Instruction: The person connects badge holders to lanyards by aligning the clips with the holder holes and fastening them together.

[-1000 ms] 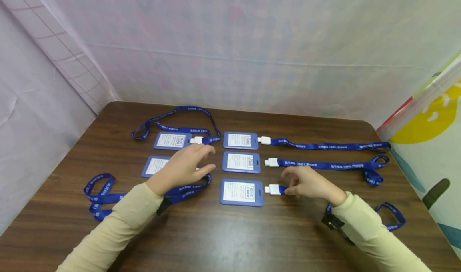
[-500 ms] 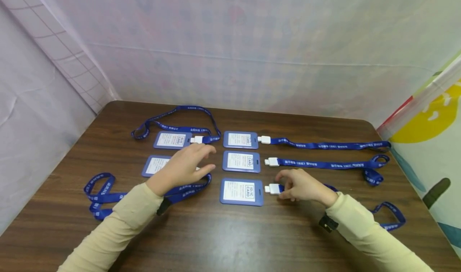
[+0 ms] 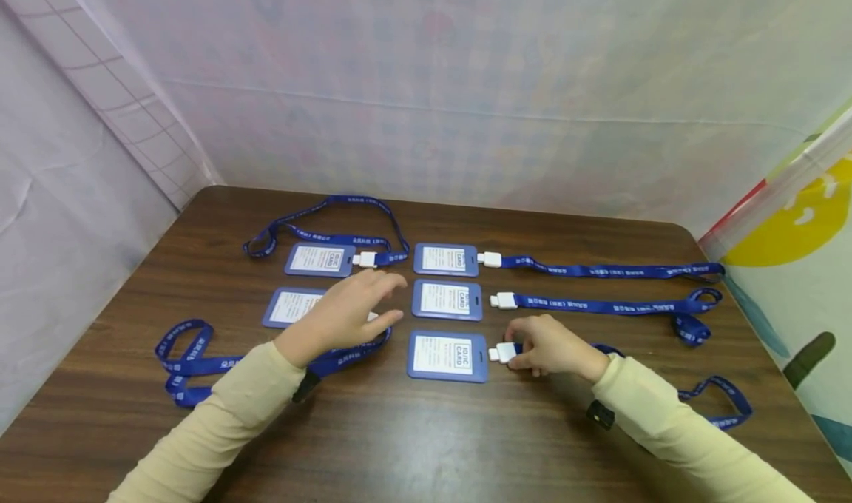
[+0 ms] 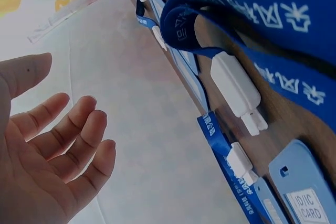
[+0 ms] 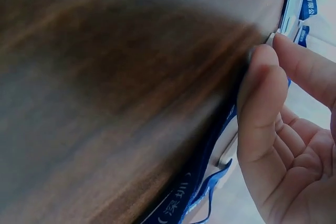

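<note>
The left hand [image 3: 342,314] floats as before with relaxed fingers, holding nothing; then a blue badge [image 3: 447,356] reading "ID/IC CARD"; just right, a blue lanyard [image 3: 728,421], pinched at its white clip [image 3: 502,353] by the right hand [image 3: 549,346], now shifted slightly left.

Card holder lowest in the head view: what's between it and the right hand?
A white clip lies there, its narrow end toward the card holder and its other end at the right hand; the head view shows this.
</note>
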Tool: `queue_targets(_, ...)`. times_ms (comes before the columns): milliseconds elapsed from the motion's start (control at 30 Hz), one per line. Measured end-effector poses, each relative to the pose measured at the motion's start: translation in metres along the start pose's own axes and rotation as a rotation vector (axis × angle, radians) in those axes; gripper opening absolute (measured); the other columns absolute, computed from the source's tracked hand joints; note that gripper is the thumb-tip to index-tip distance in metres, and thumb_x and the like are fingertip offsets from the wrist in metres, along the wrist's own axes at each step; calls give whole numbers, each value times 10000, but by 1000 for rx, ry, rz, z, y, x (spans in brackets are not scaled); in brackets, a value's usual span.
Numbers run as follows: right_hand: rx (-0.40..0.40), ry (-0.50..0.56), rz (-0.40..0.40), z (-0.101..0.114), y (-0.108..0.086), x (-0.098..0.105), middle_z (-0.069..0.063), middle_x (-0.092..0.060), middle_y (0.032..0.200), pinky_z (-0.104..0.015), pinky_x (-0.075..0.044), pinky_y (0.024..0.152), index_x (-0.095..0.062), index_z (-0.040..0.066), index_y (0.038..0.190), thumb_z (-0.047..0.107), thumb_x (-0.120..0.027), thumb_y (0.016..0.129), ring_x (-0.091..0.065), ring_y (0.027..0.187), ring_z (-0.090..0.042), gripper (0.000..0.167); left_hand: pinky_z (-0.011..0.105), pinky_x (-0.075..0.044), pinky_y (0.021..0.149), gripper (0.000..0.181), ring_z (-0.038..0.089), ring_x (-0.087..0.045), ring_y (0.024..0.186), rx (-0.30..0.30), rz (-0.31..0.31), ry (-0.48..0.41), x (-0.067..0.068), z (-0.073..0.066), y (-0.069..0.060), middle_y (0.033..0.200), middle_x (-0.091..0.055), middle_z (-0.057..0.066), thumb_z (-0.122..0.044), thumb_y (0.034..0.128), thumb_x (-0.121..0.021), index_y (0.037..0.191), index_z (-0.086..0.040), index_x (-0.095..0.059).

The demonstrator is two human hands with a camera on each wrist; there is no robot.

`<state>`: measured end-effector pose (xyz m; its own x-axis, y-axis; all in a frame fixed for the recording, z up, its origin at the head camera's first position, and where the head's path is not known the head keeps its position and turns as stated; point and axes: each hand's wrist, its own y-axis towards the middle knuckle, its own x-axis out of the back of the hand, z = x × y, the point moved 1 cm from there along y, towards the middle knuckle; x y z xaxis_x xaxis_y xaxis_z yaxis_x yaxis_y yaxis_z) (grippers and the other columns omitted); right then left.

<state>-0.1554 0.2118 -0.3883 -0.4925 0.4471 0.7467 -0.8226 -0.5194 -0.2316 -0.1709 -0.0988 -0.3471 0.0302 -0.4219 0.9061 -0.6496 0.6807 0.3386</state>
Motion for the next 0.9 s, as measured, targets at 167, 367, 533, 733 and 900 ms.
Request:
queue_targets(167, -5, -12, 4, 1, 1, -1, 13, -545, 497, -245, -445, 353, -565, 44, 895, 57, -729, 742, -515, 390, -105, 224, 308, -480, 673, 347, 177, -543, 794, -21, 0, -14, -5, -2, -1, 879, -592, 66, -217, 834, -644, 1111, -31, -548)
queue_targets(367, -16, -7, 19, 2, 2, -1, 3, -545, 509, -258, -457, 361, -561, 48, 880, 48, -723, 748, -526, 403, -118, 209, 319, -510, 724, 366, 208, -573, 863, -34, 96, -43, -13, -10, -1, 975, -595, 109, -224, 850, -627, 1122, 8, -552)
queue_targets(533, -26, 5, 28, 2, 2, -1, -9, -547, 518, -265, -465, 369, -559, 50, 870, 40, -718, 752, -531, 411, -128, 198, 312, -516, 737, 378, 204, -587, 854, -25, 186, -78, -21, -16, 0, 997, -591, 117, -208, 846, -629, 1137, 21, -554)
queue_targets(733, -18, 4, 34, 2, 2, 0, -7, -547, 520, -261, -469, 372, -558, 46, 865, 32, -714, 754, -535, 413, -127, 191, 325, -500, 805, 401, 217, -577, 905, -19, 259, -60, -29, -18, 2, 1024, -584, 120, -226, 832, -642, 1128, 35, -567)
queue_targets(900, -7, -12, 41, 2, 2, 0, -2, -540, 518, -248, -464, 371, -559, 44, 867, 35, -710, 758, -529, 411, -120, 187, 371, -469, 879, 475, 281, -563, 989, -29, 332, -33, -35, -20, 3, 1093, -560, 184, -244, 812, -668, 1142, 77, -552)
